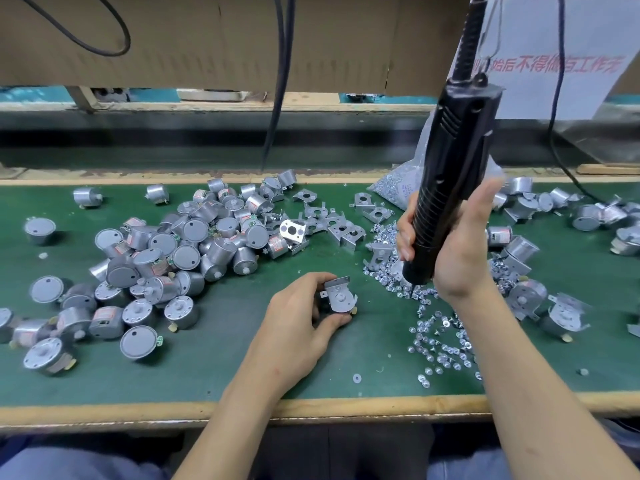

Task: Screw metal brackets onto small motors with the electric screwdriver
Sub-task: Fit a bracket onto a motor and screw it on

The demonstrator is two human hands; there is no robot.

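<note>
My left hand (298, 317) grips a small round motor with a metal bracket (339, 296) laid on its face, resting on the green mat (214, 358) at centre. My right hand (453, 244) is closed around the black electric screwdriver (450, 168), held nearly upright. Its bit (412, 289) points down into the scattered screws (440, 334), to the right of the held motor. A heap of bare motors (166, 258) lies to the left. Loose brackets (332, 220) sit behind the centre.
A clear bag of screws (394, 188) stands at the back right. Motors with brackets fitted (540, 299) lie on the right. Black cables (277, 98) hang from above, and the screwdriver's cord rises to the top. The bench's wooden front edge (138, 410) runs below.
</note>
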